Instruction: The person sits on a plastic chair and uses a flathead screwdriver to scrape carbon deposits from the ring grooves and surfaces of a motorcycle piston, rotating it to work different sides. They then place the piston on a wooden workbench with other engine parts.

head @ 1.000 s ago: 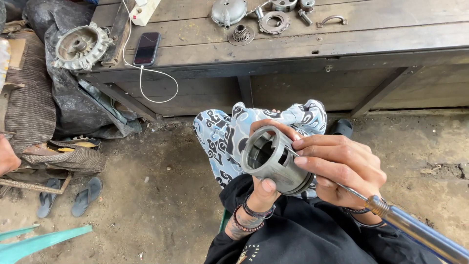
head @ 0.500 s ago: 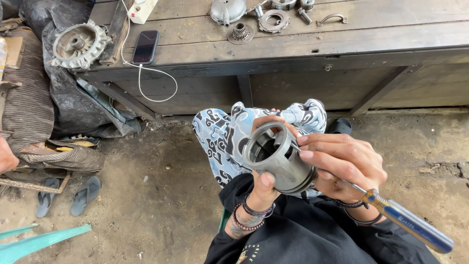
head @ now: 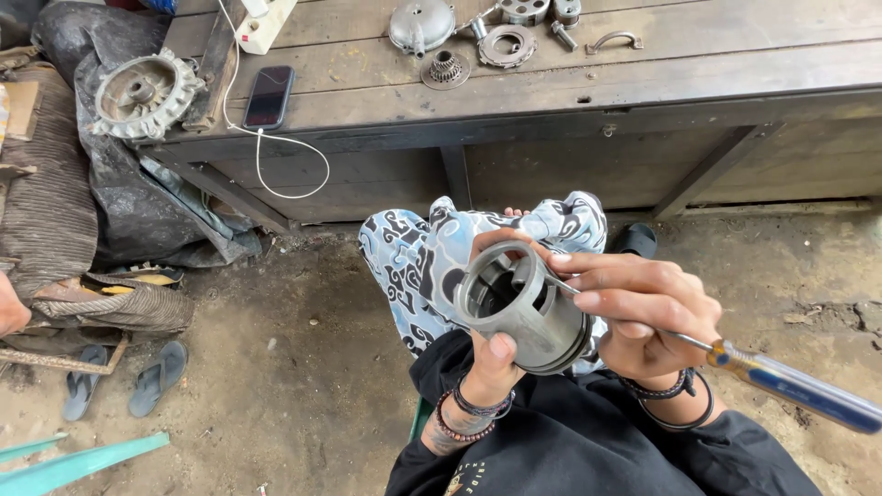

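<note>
A grey metal piston [head: 520, 305], hollow side up, sits in front of my lap, over my patterned trousers [head: 413, 257]. My left hand [head: 491, 354] grips it from below, thumb on its skirt and fingers behind its rim. My right hand [head: 638, 308] holds a screwdriver with a blue and orange handle [head: 795, 386]. Its thin shaft runs up to the left, and the tip rests at the piston's upper rim. Beaded bracelets are on my left wrist, dark bands on my right.
A low wooden bench [head: 643, 73] ahead carries a phone [head: 268, 95] on a white cable, a gear [head: 446, 68] and several metal engine parts. A round finned casing [head: 142, 95] lies at its left end on dark sacks. Sandals [head: 156, 377] lie on the dirt floor.
The piston has tilted slightly in my left hand. My right hand and the screwdriver have shifted a little, its handle sitting higher and further right.
</note>
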